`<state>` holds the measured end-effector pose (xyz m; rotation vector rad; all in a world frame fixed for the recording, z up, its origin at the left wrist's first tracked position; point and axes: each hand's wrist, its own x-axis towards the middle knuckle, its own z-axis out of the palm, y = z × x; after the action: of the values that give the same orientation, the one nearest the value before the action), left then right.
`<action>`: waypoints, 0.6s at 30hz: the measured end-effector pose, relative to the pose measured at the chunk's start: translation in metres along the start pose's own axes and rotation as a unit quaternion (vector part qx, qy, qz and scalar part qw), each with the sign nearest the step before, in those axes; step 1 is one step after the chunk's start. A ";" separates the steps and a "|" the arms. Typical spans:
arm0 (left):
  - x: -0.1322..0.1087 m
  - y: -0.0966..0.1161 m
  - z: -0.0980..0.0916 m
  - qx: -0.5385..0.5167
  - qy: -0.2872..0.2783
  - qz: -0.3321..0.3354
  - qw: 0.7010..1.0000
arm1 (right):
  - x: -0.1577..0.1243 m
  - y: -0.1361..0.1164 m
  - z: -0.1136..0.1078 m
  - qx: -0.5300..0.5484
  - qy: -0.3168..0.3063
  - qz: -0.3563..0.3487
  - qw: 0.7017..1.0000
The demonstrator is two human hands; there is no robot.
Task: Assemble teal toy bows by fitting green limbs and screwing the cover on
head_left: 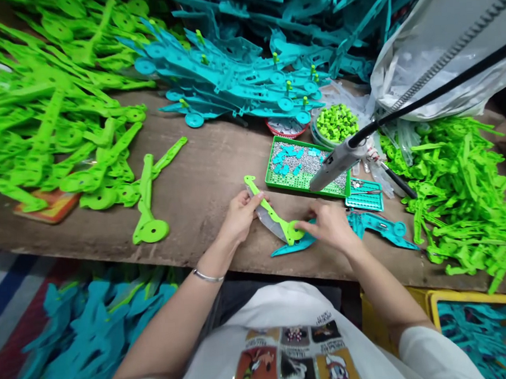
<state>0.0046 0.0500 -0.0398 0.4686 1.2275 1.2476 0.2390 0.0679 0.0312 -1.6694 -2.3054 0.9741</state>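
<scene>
My left hand is closed on a green plastic arm piece with a grey metal blade beneath it. My right hand pinches the round end of that green piece, where it lies over a teal plastic piece. Both hands work near the front edge of the wooden bench. A second teal piece lies just right of my right hand.
A green tray of small screws and teal bits sits behind my hands, with a hanging power screwdriver over it. A bowl of green caps stands further back. Green piles lie left and right, teal piles behind.
</scene>
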 end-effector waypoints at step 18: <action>-0.001 -0.003 -0.004 -0.040 -0.038 -0.018 0.998 | 0.080 -0.042 -0.028 0.383 0.282 -0.133 0.869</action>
<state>0.0023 0.0468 -0.0438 0.4301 1.1129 1.2334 0.1882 0.1431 0.0563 -1.0643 -1.4228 0.9776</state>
